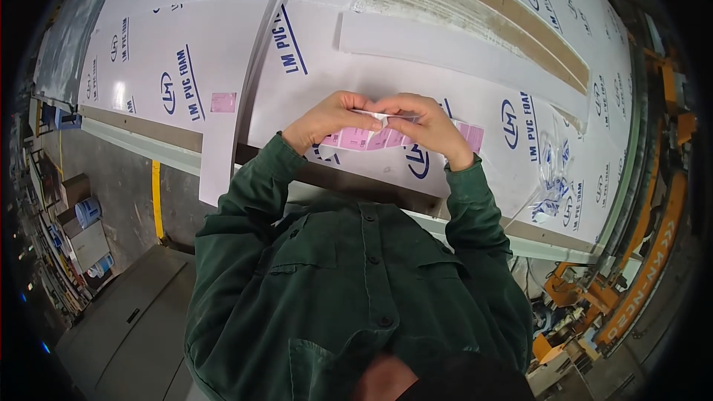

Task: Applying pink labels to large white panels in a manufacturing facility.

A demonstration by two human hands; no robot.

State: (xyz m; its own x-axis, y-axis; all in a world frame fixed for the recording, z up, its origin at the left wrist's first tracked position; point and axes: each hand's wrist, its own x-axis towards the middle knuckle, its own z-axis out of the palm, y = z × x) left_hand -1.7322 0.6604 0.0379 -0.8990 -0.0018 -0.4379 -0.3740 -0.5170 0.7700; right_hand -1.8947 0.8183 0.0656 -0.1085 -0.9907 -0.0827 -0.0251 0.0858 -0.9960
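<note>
Left grip [330,120], right grip [428,125], pinching pink labels [359,139], thumbs close together

Around a broad bench [549,250], an indoor work area is stretching out, with a pale rail [137,145] running along the bench's near side. To the left, a grey floor [122,186] is showing, a yellow stripe [157,197] crossing it. A large dark grey cabinet [126,327] is filling the lower left. Farther left, a blue container [88,212] is sitting among clutter. At right, orange machinery [642,275] is curving along the rim. A bright glare [119,95] is shining at upper left.
</note>
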